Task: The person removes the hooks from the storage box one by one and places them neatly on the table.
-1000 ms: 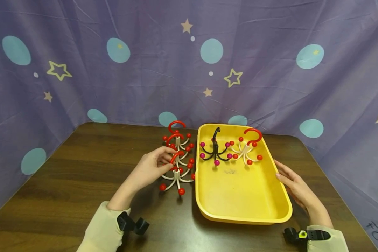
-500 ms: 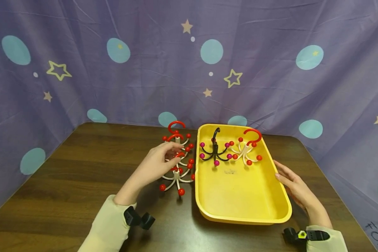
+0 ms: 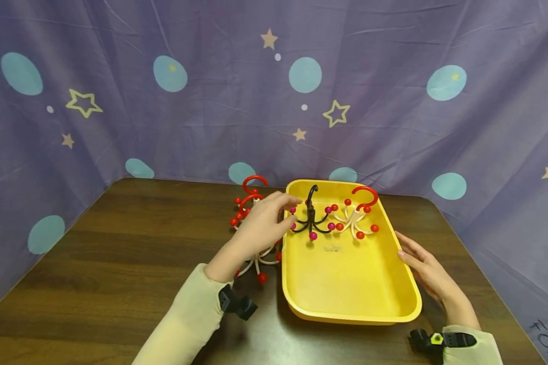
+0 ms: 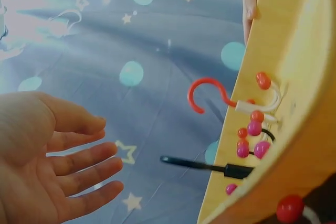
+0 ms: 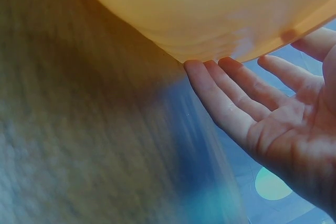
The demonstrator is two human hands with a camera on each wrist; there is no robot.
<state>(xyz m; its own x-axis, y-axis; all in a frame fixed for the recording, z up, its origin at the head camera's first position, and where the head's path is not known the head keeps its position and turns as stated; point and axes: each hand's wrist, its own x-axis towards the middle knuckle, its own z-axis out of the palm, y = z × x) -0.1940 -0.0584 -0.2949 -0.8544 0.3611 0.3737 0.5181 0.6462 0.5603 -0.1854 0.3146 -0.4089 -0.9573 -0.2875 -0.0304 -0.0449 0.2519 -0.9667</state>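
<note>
My left hand (image 3: 265,223) is over the left rim of the yellow tray (image 3: 347,289), holding nothing. Its fingertips overlap the left side of a black hook hanger (image 3: 311,218) with magenta ball tips in the head view; the left wrist view shows the fingers apart from the black hook (image 4: 194,164). Beside it in the tray stands a white hanger (image 3: 354,217) with a red hook and red balls. At the tray's right wall, the fingers of my right hand (image 3: 431,271) touch the outside with straight fingertips. My left arm partly hides white hangers (image 3: 257,258) on the table.
Those white hangers with red hooks (image 3: 254,178) form a row just left of the tray on the brown wooden table (image 3: 109,263). A purple curtain (image 3: 210,101) with stars and dots hangs behind the table and along its sides.
My left hand has let go of the red hook of a white hanger on the table and moved right, to the tray's left rim. The right hand and the tray have stayed put.
</note>
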